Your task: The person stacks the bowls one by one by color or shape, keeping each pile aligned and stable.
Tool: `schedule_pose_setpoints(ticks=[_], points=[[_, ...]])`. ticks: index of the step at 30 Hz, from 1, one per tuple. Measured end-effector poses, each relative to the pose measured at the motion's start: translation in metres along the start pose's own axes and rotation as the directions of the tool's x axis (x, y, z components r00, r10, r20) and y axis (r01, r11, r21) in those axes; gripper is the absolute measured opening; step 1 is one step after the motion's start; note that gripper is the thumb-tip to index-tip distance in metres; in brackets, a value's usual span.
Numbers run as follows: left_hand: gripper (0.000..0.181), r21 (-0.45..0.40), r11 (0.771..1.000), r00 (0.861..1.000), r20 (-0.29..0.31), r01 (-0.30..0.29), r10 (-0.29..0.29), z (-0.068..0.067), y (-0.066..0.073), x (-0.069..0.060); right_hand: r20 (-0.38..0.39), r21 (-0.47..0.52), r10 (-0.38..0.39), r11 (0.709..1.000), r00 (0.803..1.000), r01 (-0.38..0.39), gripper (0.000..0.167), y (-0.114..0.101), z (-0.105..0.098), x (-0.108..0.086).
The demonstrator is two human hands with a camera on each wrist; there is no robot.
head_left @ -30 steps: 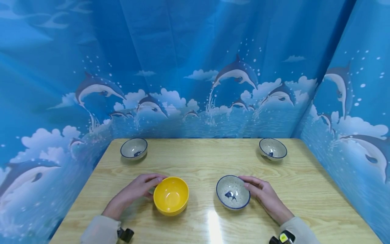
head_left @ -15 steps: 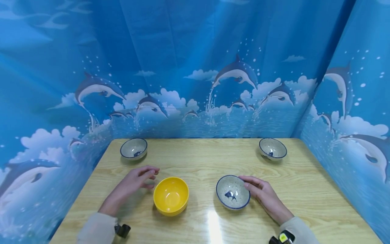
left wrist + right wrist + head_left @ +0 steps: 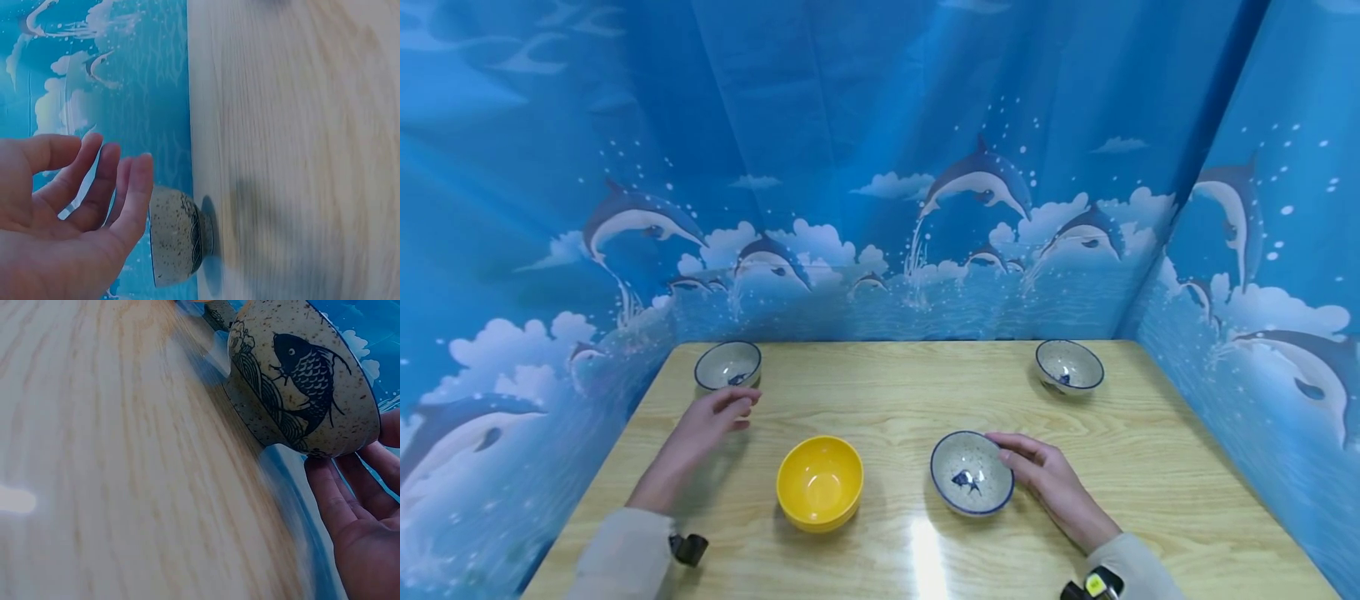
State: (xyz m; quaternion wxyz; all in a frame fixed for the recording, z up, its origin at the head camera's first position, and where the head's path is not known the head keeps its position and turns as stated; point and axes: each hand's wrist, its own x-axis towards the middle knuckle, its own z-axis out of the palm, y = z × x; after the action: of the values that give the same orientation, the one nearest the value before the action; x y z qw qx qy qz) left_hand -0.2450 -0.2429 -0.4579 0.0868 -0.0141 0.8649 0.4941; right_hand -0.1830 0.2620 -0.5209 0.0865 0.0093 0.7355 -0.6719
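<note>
Left hand (image 3: 715, 415): fingers loosely bent, thumb apart from them, nothing held; its fingertips lie just at the near edge of the far-left bowl (image 3: 724, 365), and whether they touch it I cannot tell.
Far-left bowl: upright on the desk (image 3: 880, 400) near its far edge, speckled outside, blue-rimmed, a small blue figure within. A grip on this one would best go with the thumb on one side of the wall and fingers on the other, squeezed gently, since the glaze looks slick.
Right hand (image 3: 1051, 483): holds the near-right bowl (image 3: 967, 462) at its right rim between thumb and fingers. A steady, light hold should do; a hard pull on one side could tip it.
Near-right bowl: fish pattern on its outer wall, to the right of the yellow bowl (image 3: 820, 479) and apart from it.
Yellow bowl: near, left of centre, untouched; the left forearm should pass clear of its rim.
Far-right bowl (image 3: 1070, 365): upright near the desk's far edge, well away from both hands.
</note>
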Motion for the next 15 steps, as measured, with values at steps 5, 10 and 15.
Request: schedule_pose_setpoints(ticks=[5, 10, 15], points=[[0.043, 0.007, 1.0, 0.998, -0.069, 0.016, -0.015, -0.01, 0.0, 0.003, 0.001, -0.009, 0.007, 1.0, 1.0, -0.007, 0.05, 0.0, 0.0, 0.0], [0.045, 0.026, 0.999, 0.99, -0.134, 0.037, -0.033, -0.021, 0.0, 0.006, -0.007, -0.014, 0.022, 1.0, 1.0, -0.022, 0.05, 0.0, 0.0, 0.0], [0.048, 0.02, 0.999, 0.985, -0.168, 0.049, -0.045, -0.033, -0.002, 0.009, 0.008, -0.017, 0.007, 1.0, 1.0, -0.007, 0.05, 0.001, 0.0, 0.001]])
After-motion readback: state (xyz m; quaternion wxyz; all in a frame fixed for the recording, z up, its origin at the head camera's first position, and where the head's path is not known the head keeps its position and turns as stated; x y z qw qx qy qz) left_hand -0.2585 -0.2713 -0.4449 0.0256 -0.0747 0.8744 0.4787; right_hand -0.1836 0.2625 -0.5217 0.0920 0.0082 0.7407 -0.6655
